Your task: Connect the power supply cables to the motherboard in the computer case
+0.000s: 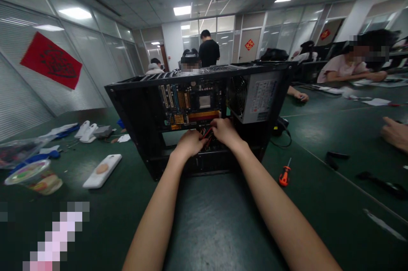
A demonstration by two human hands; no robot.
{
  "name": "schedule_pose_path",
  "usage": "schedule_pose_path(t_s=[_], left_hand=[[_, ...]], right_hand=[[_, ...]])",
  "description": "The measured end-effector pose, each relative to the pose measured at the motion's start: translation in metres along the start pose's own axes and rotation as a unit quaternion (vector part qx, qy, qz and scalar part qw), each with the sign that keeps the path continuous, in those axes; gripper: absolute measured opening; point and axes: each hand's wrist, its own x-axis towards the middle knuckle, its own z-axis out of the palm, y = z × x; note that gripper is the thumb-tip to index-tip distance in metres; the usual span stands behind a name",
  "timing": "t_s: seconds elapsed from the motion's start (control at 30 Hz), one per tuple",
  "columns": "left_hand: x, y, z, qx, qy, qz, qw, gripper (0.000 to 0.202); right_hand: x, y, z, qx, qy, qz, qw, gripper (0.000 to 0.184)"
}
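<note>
An open black computer case lies on its side on the dark green table, its motherboard and power supply facing me. Both my hands reach into its lower bay. My left hand is curled with closed fingers around a bundle of red and black cables. My right hand grips the same bundle from the right, its fingers closed below the motherboard's edge. The cable ends are hidden behind my fingers.
An orange-handled screwdriver lies right of the case. A white phone and a plastic cup lie to the left, with white and blue items behind. Another person's hand rests at the right edge. Several people sit or stand beyond.
</note>
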Motion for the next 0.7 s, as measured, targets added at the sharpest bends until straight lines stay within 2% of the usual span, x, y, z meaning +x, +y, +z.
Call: schedule_pose_path(t_s=[0.3, 0.47, 0.7], left_hand=[[-0.0009, -0.0003, -0.0011, 0.004, 0.002, 0.008, 1.0, 0.031], [-0.0006, 0.0016, -0.0014, 0.009, -0.001, -0.019, 1.0, 0.031], [0.0006, 0.004, -0.0006, 0.02, 0.005, -0.03, 0.999, 0.032]], right_hand=[[-0.0012, 0.0029, -0.0001, 0.008, -0.001, 0.003, 1.0, 0.025], [0.0016, 0.0051, 0.0031, -0.004, -0.004, -0.005, 1.0, 0.025], [0.0016, 0.0039, 0.0034, -0.017, 0.016, 0.015, 1.0, 0.021]])
